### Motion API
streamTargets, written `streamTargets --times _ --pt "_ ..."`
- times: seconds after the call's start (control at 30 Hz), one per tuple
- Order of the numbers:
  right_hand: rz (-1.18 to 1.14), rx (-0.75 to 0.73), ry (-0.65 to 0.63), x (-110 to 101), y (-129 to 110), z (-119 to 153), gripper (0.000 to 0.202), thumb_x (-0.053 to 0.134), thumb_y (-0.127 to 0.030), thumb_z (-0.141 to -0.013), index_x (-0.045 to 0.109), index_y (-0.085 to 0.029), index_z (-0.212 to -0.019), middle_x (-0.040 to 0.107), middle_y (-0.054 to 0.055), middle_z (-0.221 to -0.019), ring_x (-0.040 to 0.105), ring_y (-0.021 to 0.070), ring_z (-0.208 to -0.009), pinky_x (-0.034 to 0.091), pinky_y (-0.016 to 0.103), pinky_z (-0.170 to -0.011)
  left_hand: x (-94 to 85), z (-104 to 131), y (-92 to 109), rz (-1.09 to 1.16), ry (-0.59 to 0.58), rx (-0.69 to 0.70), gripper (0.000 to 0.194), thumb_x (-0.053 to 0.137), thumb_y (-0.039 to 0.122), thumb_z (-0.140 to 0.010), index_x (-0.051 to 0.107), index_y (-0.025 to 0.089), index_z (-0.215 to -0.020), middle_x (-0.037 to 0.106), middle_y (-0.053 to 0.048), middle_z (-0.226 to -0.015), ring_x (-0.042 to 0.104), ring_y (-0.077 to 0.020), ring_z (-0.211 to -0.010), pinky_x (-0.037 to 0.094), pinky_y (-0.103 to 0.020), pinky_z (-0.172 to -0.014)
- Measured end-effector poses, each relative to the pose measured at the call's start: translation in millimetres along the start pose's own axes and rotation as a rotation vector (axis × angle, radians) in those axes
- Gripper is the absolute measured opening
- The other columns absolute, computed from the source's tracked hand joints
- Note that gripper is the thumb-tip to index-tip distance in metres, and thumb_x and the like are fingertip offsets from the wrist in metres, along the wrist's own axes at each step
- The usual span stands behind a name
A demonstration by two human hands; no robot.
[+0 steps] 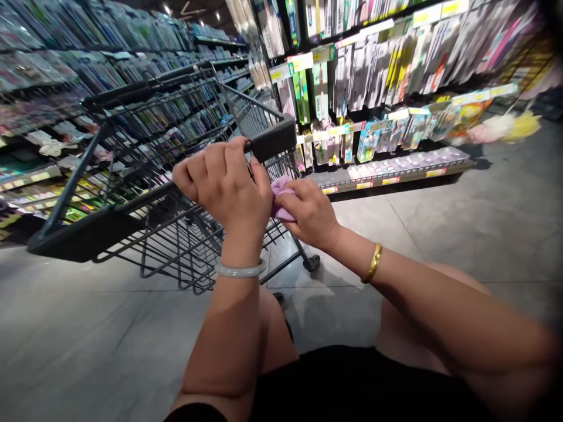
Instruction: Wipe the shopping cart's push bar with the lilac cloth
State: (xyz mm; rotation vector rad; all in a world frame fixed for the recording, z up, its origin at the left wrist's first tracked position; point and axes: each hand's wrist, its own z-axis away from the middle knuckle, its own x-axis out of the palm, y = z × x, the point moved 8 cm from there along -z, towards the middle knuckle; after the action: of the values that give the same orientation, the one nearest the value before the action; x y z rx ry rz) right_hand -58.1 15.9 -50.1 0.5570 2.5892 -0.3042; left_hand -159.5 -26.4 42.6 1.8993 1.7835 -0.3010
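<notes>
Your view is moderately lit — small ceiling lights point(167, 9) burn as bright spots at the upper left, while the shelves point(109, 23) on that side sit dim, bluish and smeared. The product rack point(352, 76) ahead of you is brighter, its labels point(301, 62) glaring nearly white. Your left hand point(220, 184) and right hand point(312, 211) come out fairly sharp. Shadow darkens the grey floor point(387, 234) beneath the rack. Toward the sides everything stretches — your far right edge sinks into blurred darkness.

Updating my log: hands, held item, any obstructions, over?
Left hand gripping dark metal-wire shopping cart. Right hand holding crumpled light-purple cloth, close to left. Nothing visibly blocking either.
</notes>
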Motion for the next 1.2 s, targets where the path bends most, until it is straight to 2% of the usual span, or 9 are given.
streamTargets --times 0.27,0.47,0.63,0.7,0.83,0.9,1.03,1.1,1.2 --pt "-0.059 -0.029 -0.047 -4.6 8.5 -10.1 0.019 0.059 -0.027 -0.085 0.064 -0.022 -0.103 0.057 0.009 -0.111 0.048 0.0228 -0.102 0.043 0.037 -0.087 -2.9 -0.1 2.3 -0.041 0.026 0.012 0.033 0.051 0.031 -0.089 0.062 0.026 -0.120 0.060 -0.009 -0.118 0.042 -0.0318 -0.123 0.018 -0.054 -0.112" --pt "-0.185 0.103 0.091 -20.5 18.2 -17.0 0.010 0.061 -0.024 -0.084 0.064 -0.022 -0.093 0.056 0.007 -0.106 0.051 0.0208 -0.102 0.045 0.037 -0.090 -2.8 1.0 3.9 -0.035 0.043 0.010 0.033 0.051 0.029 -0.090 0.062 0.024 -0.120 0.060 -0.010 -0.118 0.043 -0.0326 -0.122 0.022 -0.054 -0.110" --pt "-0.094 -0.098 -0.054 -5.2 -9.5 -13.2 0.013 0.055 -0.028 -0.089 0.064 -0.022 -0.096 0.059 0.009 -0.115 0.051 0.0223 -0.102 0.046 0.038 -0.089 -1.2 1.2 3.4 -0.029 0.047 0.004 0.034 0.051 0.027 -0.090 0.061 0.024 -0.122 0.060 -0.011 -0.119 0.043 -0.0324 -0.122 0.020 -0.054 -0.110" --pt "-0.126 -0.111 0.009 -16.5 -7.5 -19.8 0.013 0.056 -0.031 -0.089 0.064 -0.023 -0.094 0.059 0.008 -0.113 0.052 0.0212 -0.102 0.047 0.038 -0.089 -2.5 1.1 4.7 -0.047 0.053 -0.003 0.034 0.051 0.027 -0.090 0.062 0.023 -0.121 0.060 -0.011 -0.117 0.044 -0.0322 -0.120 0.021 -0.053 -0.110" --pt "-0.182 0.082 0.251 -46.3 16.0 -33.7 0.008 0.062 -0.024 -0.084 0.065 -0.023 -0.091 0.055 0.007 -0.107 0.053 0.0205 -0.103 0.048 0.039 -0.092 -6.8 0.8 9.8 -0.087 0.062 -0.002 0.032 0.051 0.026 -0.089 0.064 0.022 -0.117 0.062 -0.010 -0.112 0.047 -0.0312 -0.116 0.023 -0.049 -0.107" --pt "-0.171 0.086 0.228 -41.2 13.8 -34.7 0.011 0.062 -0.019 -0.082 0.065 -0.023 -0.092 0.056 0.007 -0.106 0.053 0.0212 -0.103 0.048 0.039 -0.091 -8.5 0.6 11.8 -0.100 0.071 0.011 0.031 0.051 0.026 -0.089 0.065 0.023 -0.116 0.063 -0.009 -0.111 0.048 -0.0303 -0.115 0.023 -0.049 -0.106" --pt "-0.154 -0.074 0.102 -22.2 -4.0 -30.4 0.012 0.060 -0.021 -0.084 0.064 -0.022 -0.095 0.058 0.008 -0.112 0.054 0.0219 -0.104 0.049 0.039 -0.090 -8.8 0.5 9.8 -0.107 0.084 0.018 0.030 0.049 0.027 -0.090 0.065 0.023 -0.115 0.064 -0.009 -0.110 0.049 -0.0298 -0.112 0.023 -0.049 -0.107" --pt "-0.168 -0.040 0.142 -31.1 4.2 -33.7 0.011 0.060 -0.022 -0.084 0.064 -0.024 -0.094 0.057 0.006 -0.111 0.054 0.0211 -0.105 0.049 0.039 -0.091 -8.2 0.6 9.6 -0.124 0.087 0.033 0.030 0.049 0.029 -0.091 0.065 0.023 -0.115 0.064 -0.009 -0.109 0.049 -0.0295 -0.110 0.023 -0.049 -0.106" --pt "-0.161 0.113 0.322 -61.4 29.5 -43.2 0.008 0.061 -0.023 -0.085 0.062 -0.025 -0.092 0.054 0.004 -0.106 0.054 0.0209 -0.106 0.047 0.042 -0.094 -8.8 0.7 11.7 -0.155 0.098 0.053 0.029 0.049 0.029 -0.091 0.065 0.025 -0.115 0.065 -0.008 -0.107 0.049 -0.0289 -0.107 0.024 -0.048 -0.105"
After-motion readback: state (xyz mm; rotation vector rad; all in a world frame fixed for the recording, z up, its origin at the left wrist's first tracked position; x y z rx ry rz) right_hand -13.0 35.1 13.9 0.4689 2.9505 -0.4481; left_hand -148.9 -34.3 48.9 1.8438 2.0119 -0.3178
